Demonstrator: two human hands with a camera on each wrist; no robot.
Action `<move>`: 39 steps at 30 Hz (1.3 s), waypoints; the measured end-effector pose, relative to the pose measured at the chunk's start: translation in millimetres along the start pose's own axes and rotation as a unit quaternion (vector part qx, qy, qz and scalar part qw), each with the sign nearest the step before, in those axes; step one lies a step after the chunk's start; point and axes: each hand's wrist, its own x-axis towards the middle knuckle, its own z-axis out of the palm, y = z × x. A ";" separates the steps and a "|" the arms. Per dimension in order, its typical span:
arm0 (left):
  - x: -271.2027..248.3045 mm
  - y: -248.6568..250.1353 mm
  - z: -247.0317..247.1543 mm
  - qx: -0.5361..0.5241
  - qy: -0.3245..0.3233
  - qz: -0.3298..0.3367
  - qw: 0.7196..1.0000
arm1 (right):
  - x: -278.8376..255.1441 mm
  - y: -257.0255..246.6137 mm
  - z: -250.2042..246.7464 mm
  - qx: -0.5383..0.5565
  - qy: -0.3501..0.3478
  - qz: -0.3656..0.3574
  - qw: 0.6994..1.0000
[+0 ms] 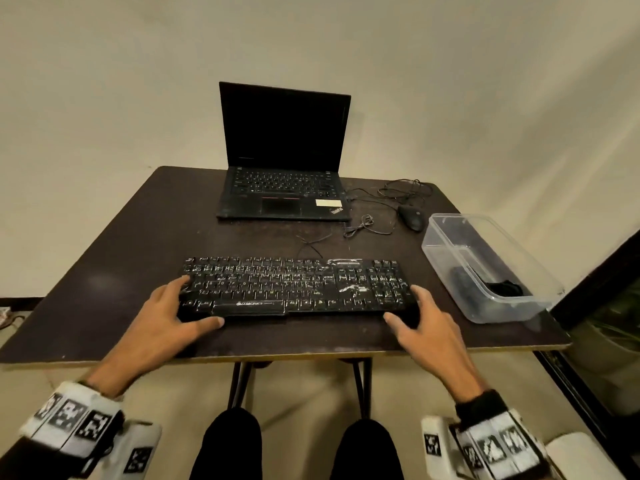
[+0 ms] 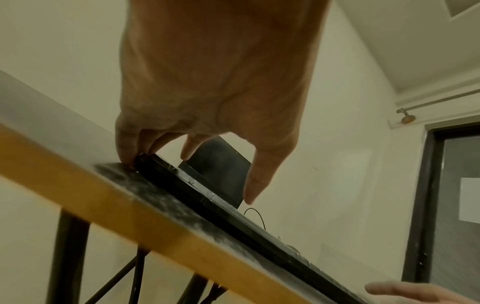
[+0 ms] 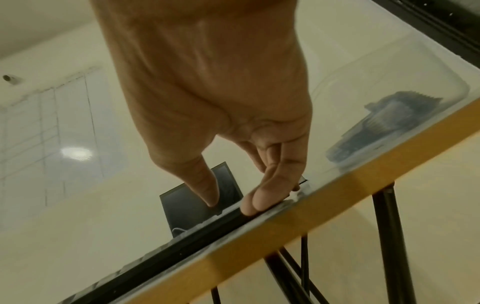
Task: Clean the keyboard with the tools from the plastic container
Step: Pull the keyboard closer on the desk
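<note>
A black keyboard (image 1: 294, 285), streaked with white dust, lies flat near the front edge of the dark table (image 1: 121, 254). My left hand (image 1: 199, 301) holds its left end, the fingers (image 2: 126, 148) curled against that end and the thumb along the front edge. At the right end, my right hand (image 1: 403, 304) holds on the same way, its fingers (image 3: 262, 197) pressed to the corner. To the right stands the clear plastic container (image 1: 446, 268) with dark tools (image 1: 502, 289) lying in its near end; the tools (image 3: 384, 123) are blurred through its wall.
An open black laptop (image 1: 284, 161) sits at the back of the table. Beside it are a black mouse (image 1: 412, 216) and loose cables (image 1: 367, 226). The container reaches the table's right front corner. A dark door frame (image 1: 595, 306) stands at the right.
</note>
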 end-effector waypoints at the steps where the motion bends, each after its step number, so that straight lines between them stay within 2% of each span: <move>1: -12.1 -4.2 1.1 0.002 0.010 0.004 1.000 | -15.0 1.4 1.6 0.008 0.010 -0.008 1.000; 7: -63.0 -23.9 16.5 0.042 0.082 0.027 0.995 | -61.1 25.6 20.0 0.036 0.094 -0.032 0.994; 11: -76.4 -26.8 25.6 0.058 0.127 0.036 0.990 | -71.0 35.3 26.1 0.037 0.136 -0.026 0.990; 18: -84.3 -27.5 34.3 0.098 0.161 0.045 0.981 | -81.0 37.1 31.4 0.033 0.185 -0.026 0.982; 24: -70.0 -30.0 37.6 0.131 0.184 0.058 0.972 | -71.9 37.8 35.8 0.011 0.207 -0.025 0.978; 28: -68.2 -30.1 35.6 0.150 0.183 0.050 0.970 | -70.1 40.9 31.9 -0.001 0.191 -0.023 0.981; 31: -71.1 -11.5 36.0 0.156 0.194 0.106 0.963 | -74.4 36.1 23.0 0.003 0.179 -0.031 0.983; 33: -70.5 10.3 40.2 0.159 0.182 0.169 0.955 | -72.0 31.5 7.6 0.038 0.205 -0.032 0.978; 37: -61.7 59.4 69.7 0.186 0.105 0.279 0.936 | -51.3 29.1 -58.1 0.156 0.296 -0.056 0.941; 39: -52.1 76.8 85.4 0.203 0.055 0.306 0.929 | -30.8 27.7 -94.5 0.179 0.325 -0.061 0.927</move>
